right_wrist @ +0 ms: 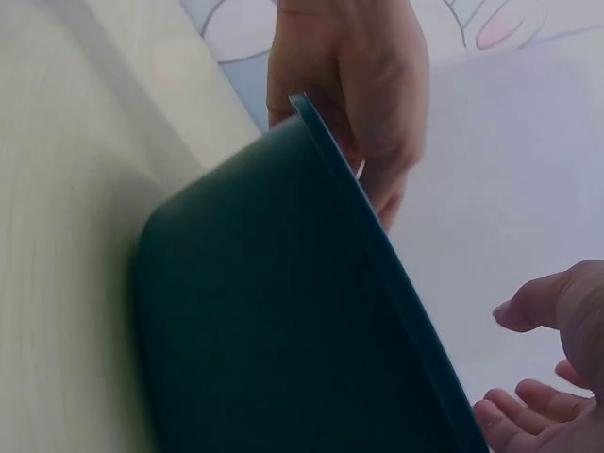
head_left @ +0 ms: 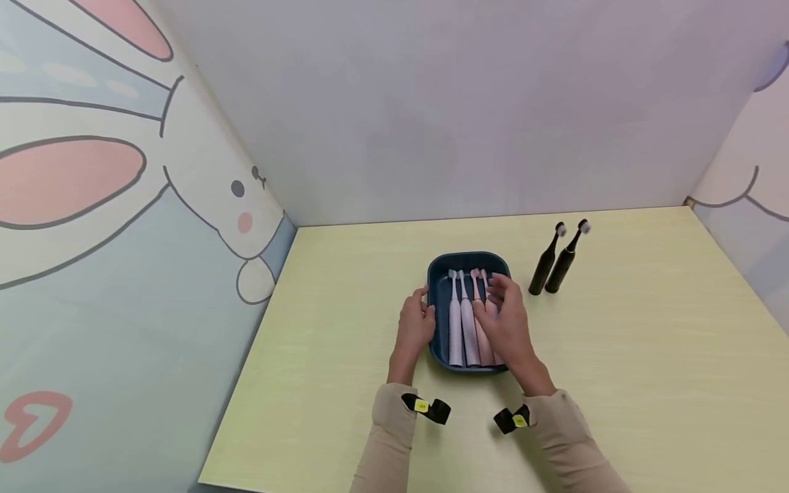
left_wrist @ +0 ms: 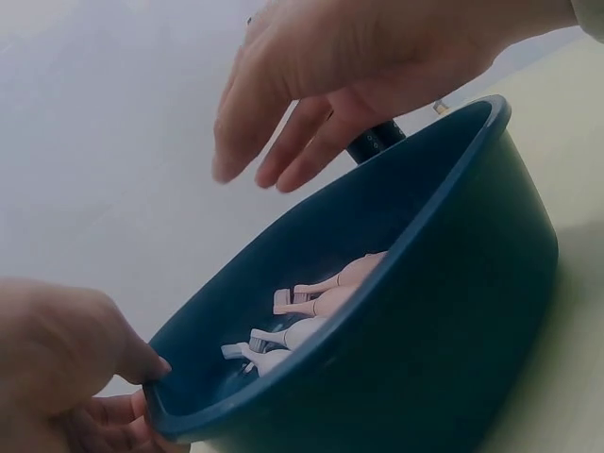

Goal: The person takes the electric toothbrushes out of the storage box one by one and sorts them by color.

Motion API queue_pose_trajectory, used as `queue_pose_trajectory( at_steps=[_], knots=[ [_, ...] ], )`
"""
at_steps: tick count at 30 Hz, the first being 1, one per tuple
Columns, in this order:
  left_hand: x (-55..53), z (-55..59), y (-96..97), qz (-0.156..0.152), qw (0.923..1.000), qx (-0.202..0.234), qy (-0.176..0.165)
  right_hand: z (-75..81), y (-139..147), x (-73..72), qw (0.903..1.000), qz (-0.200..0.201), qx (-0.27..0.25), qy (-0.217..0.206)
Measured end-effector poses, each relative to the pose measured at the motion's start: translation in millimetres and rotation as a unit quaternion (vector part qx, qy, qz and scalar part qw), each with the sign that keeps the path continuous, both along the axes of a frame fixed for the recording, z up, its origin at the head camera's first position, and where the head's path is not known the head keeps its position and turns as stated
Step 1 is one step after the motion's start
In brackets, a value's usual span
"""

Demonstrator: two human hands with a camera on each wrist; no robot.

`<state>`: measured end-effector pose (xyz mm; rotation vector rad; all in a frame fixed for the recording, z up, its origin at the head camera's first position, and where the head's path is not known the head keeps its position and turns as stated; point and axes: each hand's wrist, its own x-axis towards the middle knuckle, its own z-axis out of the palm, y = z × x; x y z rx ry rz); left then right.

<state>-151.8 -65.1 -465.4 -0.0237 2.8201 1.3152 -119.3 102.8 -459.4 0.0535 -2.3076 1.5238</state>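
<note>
Near the middle of the table stands a dark blue plastic basin (head_left: 439, 329). Two white electric toothbrushes (head_left: 455, 335) and two pink electric toothbrushes (head_left: 483, 349) lie side by side in it, heads toward the far end. My left hand (head_left: 416, 325) grips the basin's left rim; in the left wrist view its thumb is over the edge and its fingers are outside. Above the basin's right side hovers my right hand (head_left: 507, 325), fingers loosely spread, holding nothing. It partly covers the rightmost pink toothbrush. The right wrist view shows this hand (right_wrist: 566, 368) apart from the rim.
Two black electric toothbrushes (head_left: 544, 267) lie together on the pale yellow table (head_left: 647, 342), right of the basin. A plain wall (head_left: 468, 123) rises at the back edge. A rabbit-painted wall (head_left: 123, 308) borders the left side, and another painted wall stands at the right.
</note>
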Motion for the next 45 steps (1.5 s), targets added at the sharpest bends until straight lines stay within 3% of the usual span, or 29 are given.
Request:
queue_pose_trajectory(
  at_steps=[5, 9, 13, 35, 41, 45],
  knots=[
    [0.6, -0.1, -0.7, -0.002, 1.0000, 0.001, 0.003, 3.7, -11, -0.9, 0.9965, 0.029, 0.021, -0.076],
    [1.2, -0.6, -2.0, -0.002, 1.0000, 0.002, 0.006, 3.1, -18, -3.2, 0.9870, 0.052, 0.049, -0.144],
    [1.3, -1.0, -3.0, -0.002, 1.0000, -0.001, 0.003, 0.3, -22, -4.7, 0.9795, 0.064, 0.066, -0.179],
    [3.0, 0.5, -5.2, -0.006, 1.0000, 0.002, 0.006, -7.4, -46, -3.3, 0.9557, 0.116, 0.145, -0.228],
    [4.1, 0.9, -4.8, -0.004, 0.9999, -0.002, 0.012, -5.4, -54, -4.7, 0.9431, 0.110, 0.210, -0.233],
    [3.9, -0.1, -4.9, -0.007, 0.9997, 0.000, 0.021, -3.8, -60, -5.4, 0.9359, 0.099, 0.272, -0.201]
  ],
)
